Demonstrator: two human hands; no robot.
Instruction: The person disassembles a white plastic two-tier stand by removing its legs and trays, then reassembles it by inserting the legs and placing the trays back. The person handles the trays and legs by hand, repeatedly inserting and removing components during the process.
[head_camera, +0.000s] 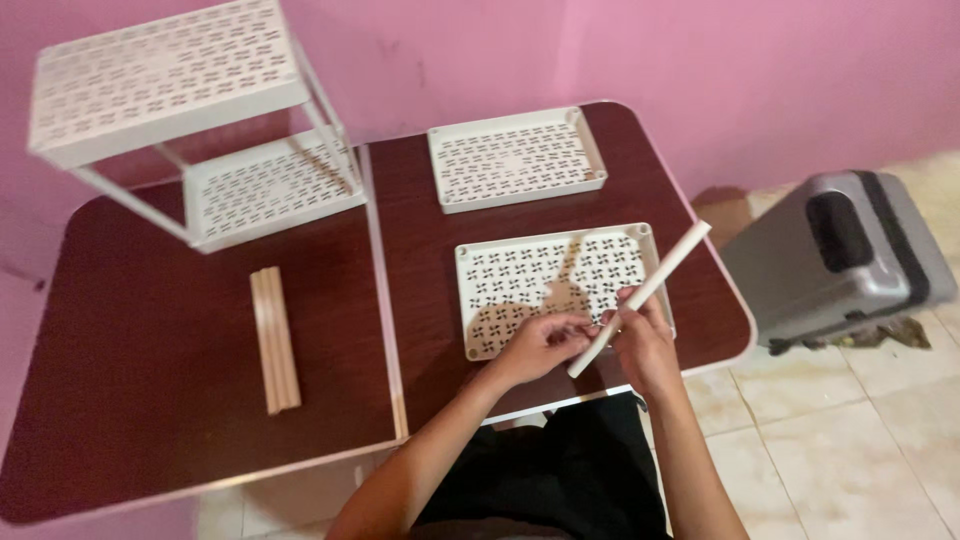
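Observation:
A long white rod (668, 266) slants from lower left to upper right over the table's near edge. My right hand (640, 340) grips it around its lower part. My left hand (545, 343) pinches the rod's lower end with its fingertips. Under both hands lies a white perforated shelf tray (500, 285), flat on the dark brown table (420, 290). The hands cover the tray's near right edge.
A second white tray (515, 157) lies behind the first. A two-tier white rack (190, 120) stands at the back left. Several pale wooden rods (274, 338) lie bundled on the left table. A grey suitcase (840, 255) rests on the tiled floor at right.

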